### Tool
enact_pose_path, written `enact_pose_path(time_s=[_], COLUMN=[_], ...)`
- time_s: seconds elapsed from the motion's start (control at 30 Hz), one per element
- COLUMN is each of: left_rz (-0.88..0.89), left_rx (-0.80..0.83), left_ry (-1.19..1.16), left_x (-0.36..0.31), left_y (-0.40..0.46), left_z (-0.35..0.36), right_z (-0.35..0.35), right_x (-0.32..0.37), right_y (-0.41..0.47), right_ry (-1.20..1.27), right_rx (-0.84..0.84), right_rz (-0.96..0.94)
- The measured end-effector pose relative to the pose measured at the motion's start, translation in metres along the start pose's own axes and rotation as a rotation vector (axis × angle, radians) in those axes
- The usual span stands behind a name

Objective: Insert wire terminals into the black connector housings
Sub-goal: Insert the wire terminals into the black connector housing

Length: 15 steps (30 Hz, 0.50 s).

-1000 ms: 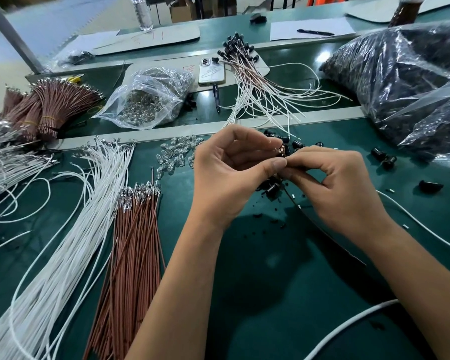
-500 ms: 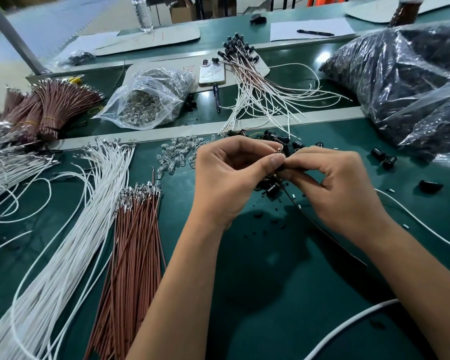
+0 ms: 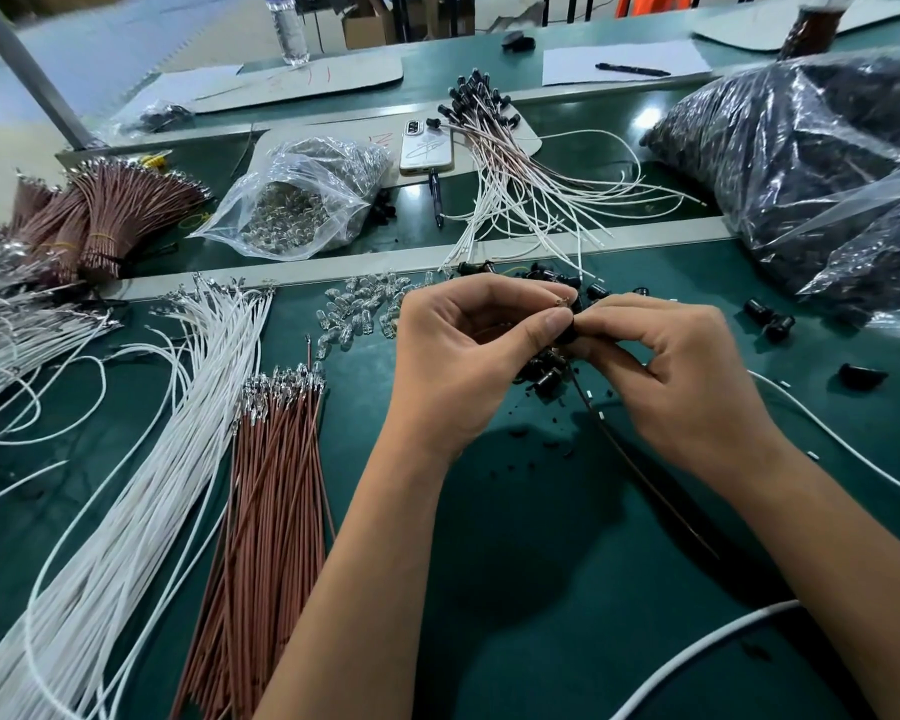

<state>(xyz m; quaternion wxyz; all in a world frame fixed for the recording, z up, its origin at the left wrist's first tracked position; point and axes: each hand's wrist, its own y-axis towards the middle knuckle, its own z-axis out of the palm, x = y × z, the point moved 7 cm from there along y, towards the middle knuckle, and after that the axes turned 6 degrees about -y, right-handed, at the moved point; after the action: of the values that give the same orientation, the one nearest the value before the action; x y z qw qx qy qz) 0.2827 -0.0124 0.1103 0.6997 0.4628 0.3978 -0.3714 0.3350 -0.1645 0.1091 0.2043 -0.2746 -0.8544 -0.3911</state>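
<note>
Black housing [image 3: 567,332] pinched btwn left hand [image 3: 468,356] & right hand [image 3: 666,376]; no legible writing.

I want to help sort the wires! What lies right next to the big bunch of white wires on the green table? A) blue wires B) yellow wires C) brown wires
C: a bundle of brown wires with metal tips lies just right of the white wires.

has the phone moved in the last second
No. The phone lies in the same spot beside the pen, and neither hand is near it.
</note>
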Motion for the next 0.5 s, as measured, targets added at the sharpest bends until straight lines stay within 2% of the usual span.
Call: enact_pose_path(time_s=[0.5], left_rz=[-0.018], left_rx=[-0.03], left_ry=[-0.005], left_x=[0.0043], left_y=[0.0003], left_z=[-0.0018], right_z=[0.0023], right_x=[0.0017], right_y=[0.001], right_ry=[-0.019], right_rx=[0.016], right_rz=[-0.008])
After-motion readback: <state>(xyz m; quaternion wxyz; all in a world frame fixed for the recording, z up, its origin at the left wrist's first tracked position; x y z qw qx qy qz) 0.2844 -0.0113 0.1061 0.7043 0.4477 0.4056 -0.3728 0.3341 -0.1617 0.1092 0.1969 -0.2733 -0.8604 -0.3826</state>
